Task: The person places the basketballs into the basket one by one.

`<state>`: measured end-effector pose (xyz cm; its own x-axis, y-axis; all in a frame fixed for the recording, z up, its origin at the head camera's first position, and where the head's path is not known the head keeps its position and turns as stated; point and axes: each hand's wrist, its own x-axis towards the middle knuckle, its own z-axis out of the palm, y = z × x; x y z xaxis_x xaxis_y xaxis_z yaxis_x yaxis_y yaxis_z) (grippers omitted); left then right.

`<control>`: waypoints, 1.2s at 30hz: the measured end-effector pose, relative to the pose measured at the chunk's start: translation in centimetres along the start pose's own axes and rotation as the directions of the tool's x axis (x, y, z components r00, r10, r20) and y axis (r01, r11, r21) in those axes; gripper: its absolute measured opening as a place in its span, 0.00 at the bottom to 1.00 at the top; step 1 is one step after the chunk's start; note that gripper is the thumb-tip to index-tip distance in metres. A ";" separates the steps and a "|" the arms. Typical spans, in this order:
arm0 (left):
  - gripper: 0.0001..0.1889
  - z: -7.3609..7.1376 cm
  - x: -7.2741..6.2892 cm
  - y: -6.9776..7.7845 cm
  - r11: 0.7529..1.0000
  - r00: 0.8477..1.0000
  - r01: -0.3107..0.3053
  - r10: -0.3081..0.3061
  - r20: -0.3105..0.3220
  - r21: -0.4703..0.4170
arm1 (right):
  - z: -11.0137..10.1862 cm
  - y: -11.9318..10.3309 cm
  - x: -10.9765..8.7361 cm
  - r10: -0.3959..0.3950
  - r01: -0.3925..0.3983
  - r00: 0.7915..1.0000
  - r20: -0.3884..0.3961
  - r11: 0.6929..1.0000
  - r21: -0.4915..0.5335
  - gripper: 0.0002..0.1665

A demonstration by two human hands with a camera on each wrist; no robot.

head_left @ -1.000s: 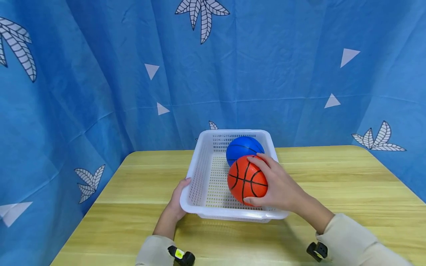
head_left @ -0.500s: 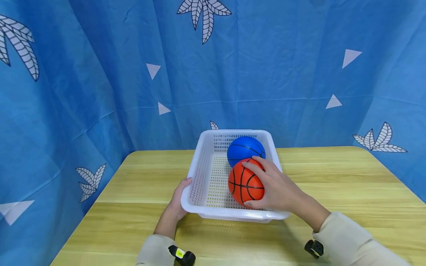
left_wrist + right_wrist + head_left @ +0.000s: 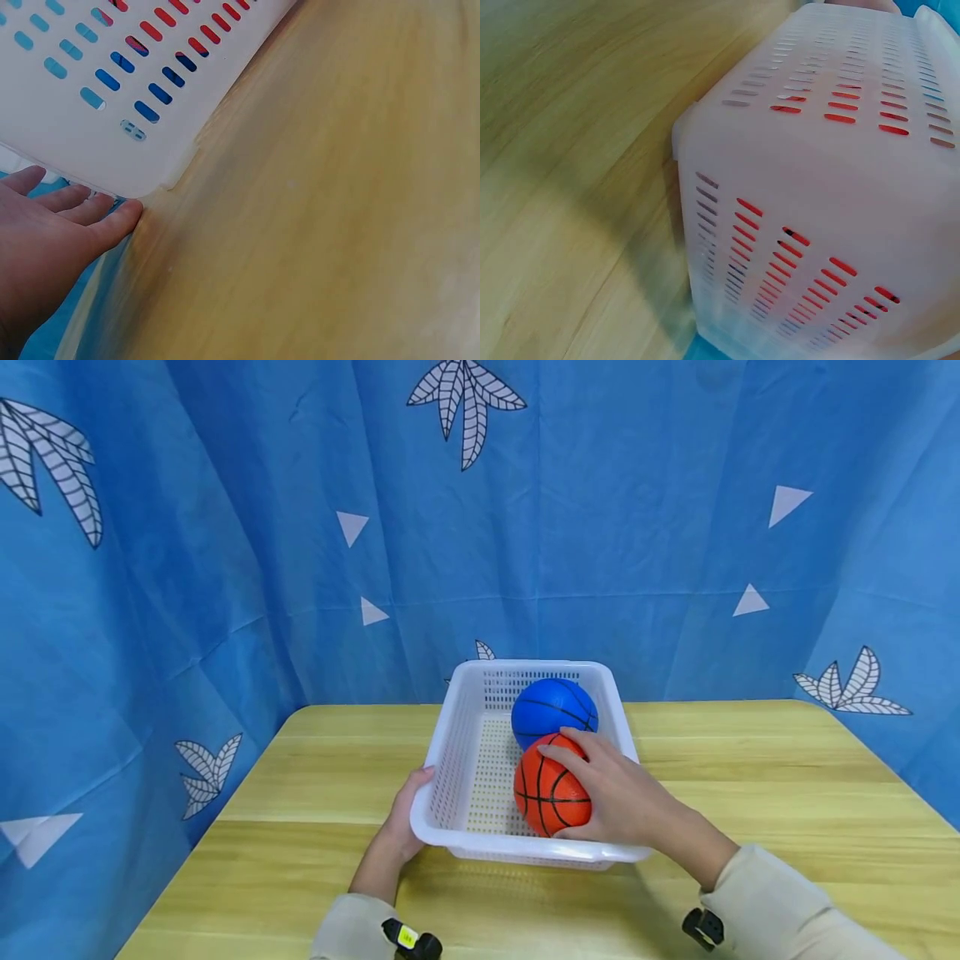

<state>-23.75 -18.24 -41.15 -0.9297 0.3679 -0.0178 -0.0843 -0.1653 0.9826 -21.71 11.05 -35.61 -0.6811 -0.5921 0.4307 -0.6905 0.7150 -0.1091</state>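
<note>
A white plastic basket (image 3: 456, 727) with slotted walls stands on the wooden table. My right hand (image 3: 626, 789) grips an orange-red toy basketball (image 3: 553, 793) inside it, at the near right. The fingers curve over the ball's top and right side. Behind it sits a blue toy basketball (image 3: 551, 708), partly covered by my right hand and the red ball. At the basket's left wall my left hand (image 3: 56, 236) touches the outside, its fingers fairly straight, the thumb near the rim. In the right wrist view the basket (image 3: 817, 157) hides the right hand; red shows through its slots.
The wooden table (image 3: 300, 827) extends on both sides of the basket. A blue curtain (image 3: 637, 518) with leaf and triangle prints hangs behind the table and on its left.
My right hand has lowered the red basketball a little farther into the basket, towards its near side. The left hand stays at the left wall. The view has tilted slightly.
</note>
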 end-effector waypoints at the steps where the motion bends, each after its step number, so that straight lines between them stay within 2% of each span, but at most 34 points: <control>1: 0.34 0.0 0.0 0.0 1.000 1.000 -0.004 0.004 0.001 -0.001 | 0.0 -0.1 0.0 0.000 0.000 1.000 0.005 1.000 -0.003 0.52; 8: 0.34 -0.1 -0.1 -0.2 1.000 1.000 -0.007 0.008 -0.003 0.011 | 0.1 -0.4 0.1 -0.019 0.019 0.998 0.064 1.000 -0.008 0.51; 16: 0.34 -0.1 0.1 -0.4 1.000 1.000 -0.004 0.005 -0.022 0.008 | 0.2 -0.1 0.0 -0.038 0.037 0.997 0.066 0.999 0.011 0.51; 36: 0.34 0.0 0.1 -0.2 1.000 1.000 -0.018 0.018 -0.005 0.016 | -0.2 0.1 0.2 0.018 -0.026 0.996 0.088 0.996 0.090 0.54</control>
<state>-23.81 -18.22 -41.37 -0.9329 0.3601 -0.0011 -0.0620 -0.1575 0.9856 -21.87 11.11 -35.35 -0.7124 -0.6094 0.3481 -0.6915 0.6940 -0.2004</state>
